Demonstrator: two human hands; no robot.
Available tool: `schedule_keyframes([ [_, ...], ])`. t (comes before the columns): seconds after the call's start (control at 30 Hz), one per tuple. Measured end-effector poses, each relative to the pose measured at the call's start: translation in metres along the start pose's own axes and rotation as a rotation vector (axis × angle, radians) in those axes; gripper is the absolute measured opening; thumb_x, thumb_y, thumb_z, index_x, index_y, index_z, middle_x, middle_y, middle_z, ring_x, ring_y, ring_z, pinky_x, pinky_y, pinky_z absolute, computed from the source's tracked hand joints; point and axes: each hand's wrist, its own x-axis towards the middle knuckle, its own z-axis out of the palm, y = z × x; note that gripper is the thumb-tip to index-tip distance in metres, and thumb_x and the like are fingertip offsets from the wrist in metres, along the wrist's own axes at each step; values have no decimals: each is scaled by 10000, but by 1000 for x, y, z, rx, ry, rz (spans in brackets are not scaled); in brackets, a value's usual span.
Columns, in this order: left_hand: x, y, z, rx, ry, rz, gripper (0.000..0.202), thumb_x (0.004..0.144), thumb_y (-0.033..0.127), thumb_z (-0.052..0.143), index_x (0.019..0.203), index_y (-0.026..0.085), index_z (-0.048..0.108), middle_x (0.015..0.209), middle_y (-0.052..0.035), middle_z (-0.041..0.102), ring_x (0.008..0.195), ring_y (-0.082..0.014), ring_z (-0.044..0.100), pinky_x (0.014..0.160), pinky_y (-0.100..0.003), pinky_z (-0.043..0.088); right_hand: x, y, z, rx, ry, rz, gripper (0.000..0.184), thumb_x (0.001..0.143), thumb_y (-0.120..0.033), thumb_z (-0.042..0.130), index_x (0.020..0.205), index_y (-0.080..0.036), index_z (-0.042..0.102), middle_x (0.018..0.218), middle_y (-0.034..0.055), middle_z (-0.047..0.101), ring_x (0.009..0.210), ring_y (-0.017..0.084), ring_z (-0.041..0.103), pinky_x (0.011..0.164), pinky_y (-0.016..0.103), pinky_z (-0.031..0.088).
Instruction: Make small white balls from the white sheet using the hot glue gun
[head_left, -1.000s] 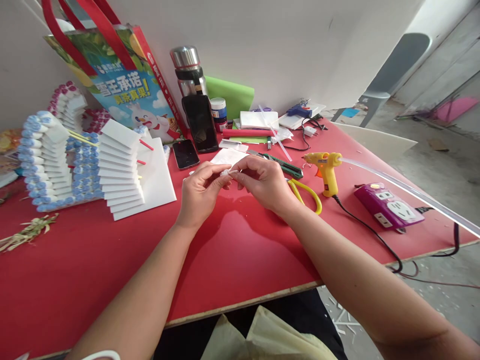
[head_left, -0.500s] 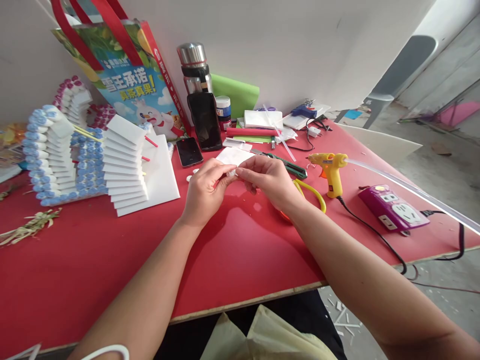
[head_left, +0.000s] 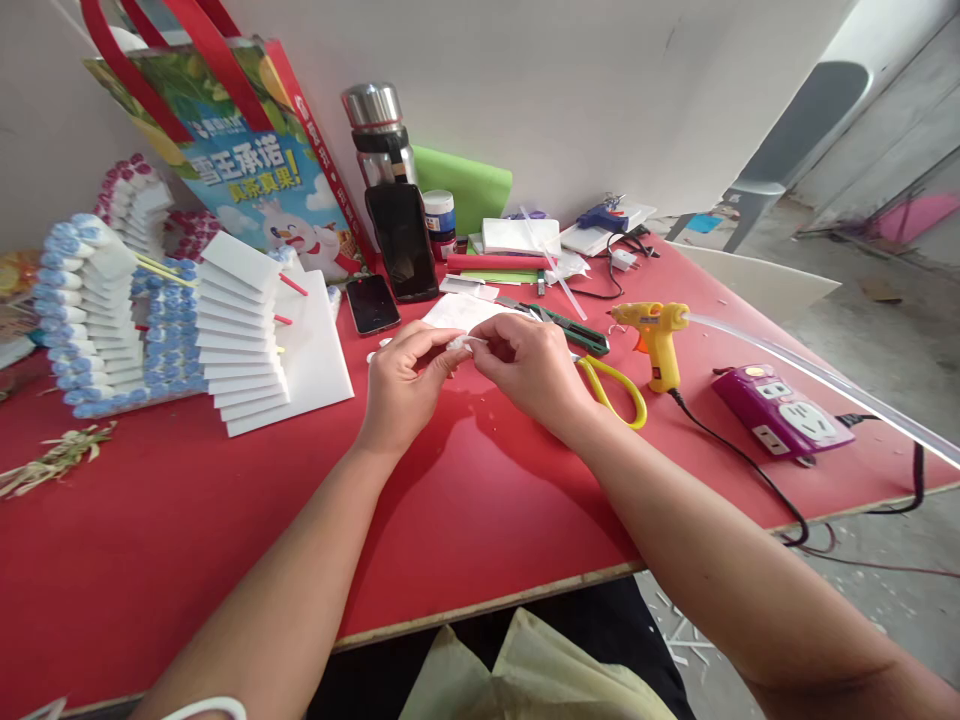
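Observation:
My left hand (head_left: pixel 401 385) and my right hand (head_left: pixel 529 370) meet above the red table (head_left: pixel 187 500). Both pinch a small white piece (head_left: pixel 459 344) between thumbs and fingertips; I cannot make out what it is. A white sheet of paper (head_left: pixel 457 312) lies on the table just behind my hands. Yellow-handled scissors (head_left: pixel 619 385) lie right beside my right wrist.
A yellow glue gun (head_left: pixel 656 335) with a long clear stick stands at the right, its cord running to a purple power strip (head_left: pixel 780 410). White foam steps with blue-capped rolls (head_left: pixel 165 330), a printed bag (head_left: pixel 240 170), a flask (head_left: pixel 379 135) and two phones (head_left: pixel 401 245) fill the back.
Both hands keep pinching the small white piece, with only slight shifts of the fingers. The view has swayed a little.

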Motion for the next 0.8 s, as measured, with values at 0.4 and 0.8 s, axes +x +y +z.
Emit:
schedule_keyframes([
  [0.4,-2,-6,6,-307,32,-154,194,836,358,793,970,218,800,874,-26,667,676,-132,613,659,-283,528,-3,-1,1,-86,9,-180,139,936,-185,534,815,-190,603,815,36,660,719,149,537,669,272,374],
  [0.8,-1,-1,1,-188,38,-74,174,862,356,772,956,211,801,836,-20,647,644,-115,597,626,-267,508,-2,-4,-3,17,-50,-159,138,951,-178,547,871,-176,659,822,37,687,702,140,555,666,264,405],
])
